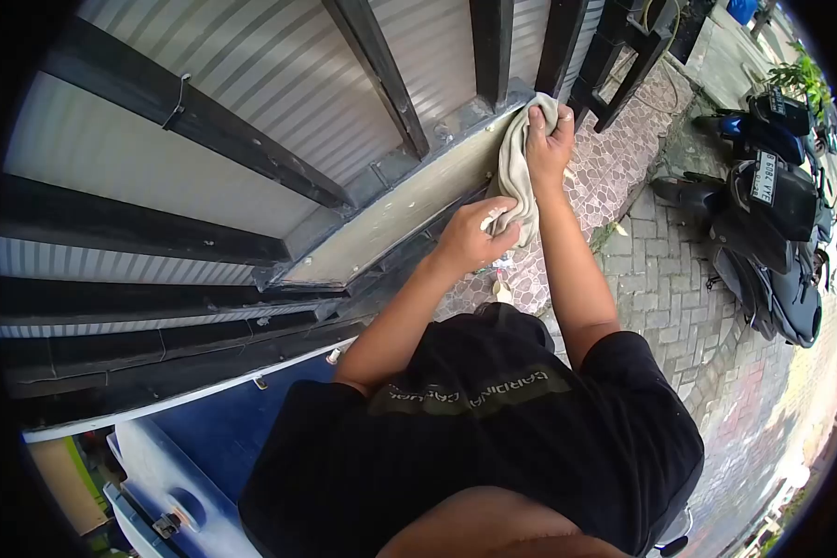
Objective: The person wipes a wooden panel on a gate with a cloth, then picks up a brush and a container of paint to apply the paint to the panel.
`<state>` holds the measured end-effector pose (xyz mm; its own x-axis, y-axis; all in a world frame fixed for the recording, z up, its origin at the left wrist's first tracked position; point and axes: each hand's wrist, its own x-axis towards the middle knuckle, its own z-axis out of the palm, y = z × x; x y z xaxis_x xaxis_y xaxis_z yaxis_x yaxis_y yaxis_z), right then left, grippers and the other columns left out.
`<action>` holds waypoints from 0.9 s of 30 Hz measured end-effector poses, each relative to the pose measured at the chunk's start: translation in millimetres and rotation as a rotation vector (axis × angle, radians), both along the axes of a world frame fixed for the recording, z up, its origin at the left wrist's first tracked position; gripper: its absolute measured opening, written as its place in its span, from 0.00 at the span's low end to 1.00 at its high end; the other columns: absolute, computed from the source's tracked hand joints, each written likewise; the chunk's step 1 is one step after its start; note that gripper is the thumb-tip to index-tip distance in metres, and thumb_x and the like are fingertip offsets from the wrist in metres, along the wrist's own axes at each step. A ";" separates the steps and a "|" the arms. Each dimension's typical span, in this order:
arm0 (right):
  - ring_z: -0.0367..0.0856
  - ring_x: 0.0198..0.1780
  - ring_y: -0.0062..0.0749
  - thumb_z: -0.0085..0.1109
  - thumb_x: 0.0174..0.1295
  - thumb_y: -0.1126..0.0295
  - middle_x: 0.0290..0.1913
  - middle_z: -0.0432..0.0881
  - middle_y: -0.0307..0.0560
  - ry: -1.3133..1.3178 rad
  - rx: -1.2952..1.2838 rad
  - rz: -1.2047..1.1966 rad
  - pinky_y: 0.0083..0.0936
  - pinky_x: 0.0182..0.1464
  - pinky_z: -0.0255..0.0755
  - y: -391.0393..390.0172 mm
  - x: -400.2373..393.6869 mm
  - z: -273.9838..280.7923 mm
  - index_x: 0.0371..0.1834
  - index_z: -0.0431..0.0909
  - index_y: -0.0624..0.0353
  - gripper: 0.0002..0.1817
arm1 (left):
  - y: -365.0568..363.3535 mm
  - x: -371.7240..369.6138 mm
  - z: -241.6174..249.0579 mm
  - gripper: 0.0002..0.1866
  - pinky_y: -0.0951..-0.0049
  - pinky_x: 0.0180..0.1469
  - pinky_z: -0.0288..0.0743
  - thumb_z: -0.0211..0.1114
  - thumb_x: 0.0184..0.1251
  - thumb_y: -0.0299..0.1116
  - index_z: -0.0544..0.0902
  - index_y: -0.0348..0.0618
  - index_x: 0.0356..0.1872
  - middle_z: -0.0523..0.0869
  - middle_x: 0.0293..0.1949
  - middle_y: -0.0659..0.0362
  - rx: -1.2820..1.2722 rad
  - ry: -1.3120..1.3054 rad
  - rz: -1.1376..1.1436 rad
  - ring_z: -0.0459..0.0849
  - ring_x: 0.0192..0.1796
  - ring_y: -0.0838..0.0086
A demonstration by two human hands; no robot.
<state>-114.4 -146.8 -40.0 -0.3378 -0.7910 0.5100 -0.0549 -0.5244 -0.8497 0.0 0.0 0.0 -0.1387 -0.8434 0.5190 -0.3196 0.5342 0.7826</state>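
Observation:
A pale grey-beige cloth [513,172] hangs bunched and twisted between my two hands, beside the end of a cream-coloured metal beam [400,220]. My right hand [551,149] grips its upper end, fingers curled and thumb up. Lower down and to the left, my left hand [477,234] is closed around the other end, with some whitish material showing at its fingers. The cloth overlaps the beam's far end in this view. Small spots and marks dot the beam's face.
Dark metal bars [205,126] and corrugated panels [344,84] rise along the left. A blue and white container [191,474] stands at lower left. Parked motorcycles [767,237] line the right on grey paving [660,279]. Stone-patterned tiles [614,172] lie beyond my hands.

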 end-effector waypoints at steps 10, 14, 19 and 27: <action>0.74 0.40 0.25 0.64 0.60 0.71 0.39 0.76 0.44 0.045 -0.213 0.040 0.17 0.43 0.67 34.9 -9.3 65.4 0.34 0.80 0.66 0.08 | 18.5 -14.6 17.6 0.11 0.75 0.34 0.75 0.68 0.54 0.22 0.79 0.32 0.39 0.83 0.28 0.52 0.004 0.062 -0.097 0.80 0.28 0.75; 0.74 0.42 0.23 0.56 0.65 0.69 0.43 0.77 0.42 0.034 -0.043 0.313 0.19 0.44 0.67 42.3 -26.1 92.6 0.38 0.79 0.68 0.11 | 24.6 -12.6 32.7 0.10 0.78 0.35 0.75 0.66 0.56 0.21 0.79 0.29 0.39 0.85 0.30 0.55 0.009 0.171 -0.086 0.80 0.31 0.81; 0.70 0.22 0.15 0.61 0.61 0.66 0.20 0.78 0.35 0.344 0.527 0.338 0.16 0.26 0.63 68.9 -83.9 100.7 0.36 0.84 0.65 0.11 | 31.9 -2.0 32.9 0.10 0.77 0.35 0.75 0.66 0.57 0.23 0.79 0.31 0.40 0.84 0.30 0.55 0.087 0.251 -0.056 0.81 0.31 0.79; 0.82 0.40 0.31 0.57 0.66 0.61 0.40 0.83 0.48 -0.465 0.424 0.652 0.27 0.46 0.74 95.5 -156.7 48.3 0.44 0.78 0.65 0.15 | 39.2 3.3 15.7 0.11 0.80 0.43 0.72 0.62 0.64 0.24 0.75 0.33 0.45 0.82 0.37 0.57 0.290 0.446 0.024 0.78 0.38 0.82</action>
